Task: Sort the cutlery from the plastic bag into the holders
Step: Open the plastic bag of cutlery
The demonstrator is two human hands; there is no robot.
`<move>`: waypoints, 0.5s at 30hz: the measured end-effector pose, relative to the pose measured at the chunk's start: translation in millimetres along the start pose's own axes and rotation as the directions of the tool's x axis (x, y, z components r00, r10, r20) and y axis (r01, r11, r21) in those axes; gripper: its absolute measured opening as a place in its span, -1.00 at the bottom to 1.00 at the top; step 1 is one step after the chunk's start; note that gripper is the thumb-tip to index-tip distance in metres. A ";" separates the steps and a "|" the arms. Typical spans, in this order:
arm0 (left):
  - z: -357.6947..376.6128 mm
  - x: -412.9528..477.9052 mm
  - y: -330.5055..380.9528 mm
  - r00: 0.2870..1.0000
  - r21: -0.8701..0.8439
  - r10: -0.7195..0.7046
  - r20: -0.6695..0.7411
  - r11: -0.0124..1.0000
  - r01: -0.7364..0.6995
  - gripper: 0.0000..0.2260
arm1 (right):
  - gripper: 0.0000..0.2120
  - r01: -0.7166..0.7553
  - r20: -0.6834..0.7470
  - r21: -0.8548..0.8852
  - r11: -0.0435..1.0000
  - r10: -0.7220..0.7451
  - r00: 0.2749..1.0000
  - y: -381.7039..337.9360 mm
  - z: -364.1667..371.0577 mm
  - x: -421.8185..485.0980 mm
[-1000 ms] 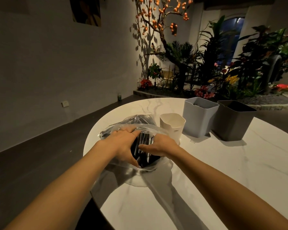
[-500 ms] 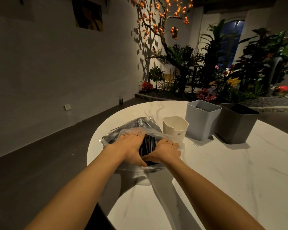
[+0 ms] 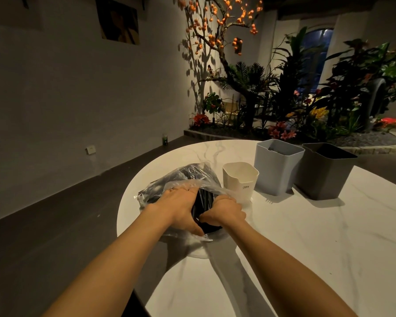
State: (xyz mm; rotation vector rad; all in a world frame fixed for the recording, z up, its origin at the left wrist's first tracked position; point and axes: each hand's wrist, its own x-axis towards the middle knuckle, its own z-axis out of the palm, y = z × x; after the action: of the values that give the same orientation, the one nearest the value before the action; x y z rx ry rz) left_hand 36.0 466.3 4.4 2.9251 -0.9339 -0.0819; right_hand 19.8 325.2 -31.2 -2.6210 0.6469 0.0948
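Observation:
A clear plastic bag (image 3: 183,177) full of black cutlery (image 3: 204,199) lies on the white marble table (image 3: 306,248) near its left edge. My left hand (image 3: 181,209) grips the left side of the bag's mouth, thumb curled under the film. My right hand (image 3: 224,212) grips the right side, fingers curled over the plastic, so the mouth is spread between them. Dark handles show in the gap. Behind the bag stand three holders in a row: a small white one (image 3: 239,180), a light grey one (image 3: 277,168) and a dark grey one (image 3: 325,172).
The table's curved edge runs close on the left, with dark floor beyond it. Bare tabletop lies to the right of my arms. Plants, flowers and a tree with orange fruit fill the far background.
My right hand has curled tighter on the bag's right edge and shifted slightly right, widening the mouth. The left hand has kept its hold. The view has tilted up a little.

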 end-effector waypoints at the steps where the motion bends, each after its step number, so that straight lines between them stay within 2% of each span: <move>1: -0.1 0.4 0.1 1.000 -0.006 -0.001 -0.003 1.000 0.001 -0.06 | -0.22 0.007 -0.002 0.011 1.000 -0.007 1.000 -1.8 0.5 0.2; 4: -1.5 0.8 2.5 1.000 -0.010 -0.008 -0.009 1.000 0.008 -0.07 | -0.42 0.046 -0.003 0.013 0.999 -0.046 0.999 -3.1 -2.2 0.9; 8: -6.1 -3.1 8.6 1.000 -0.030 -0.013 -0.011 0.999 0.013 -0.06 | -0.75 0.146 0.023 -0.083 0.986 -0.145 0.989 -1.1 -9.3 4.2; 15: -9.3 -5.8 11.0 0.999 -0.071 -0.021 -0.043 0.997 0.018 0.02 | -0.86 0.235 0.053 -0.216 0.948 -0.229 0.972 -1.0 -23.4 -1.4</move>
State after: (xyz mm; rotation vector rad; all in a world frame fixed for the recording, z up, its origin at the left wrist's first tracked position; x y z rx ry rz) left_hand 25.6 461.3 14.8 2.8590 -0.8778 -0.0505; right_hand 18.1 316.6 -9.5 -2.8841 0.3297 0.1378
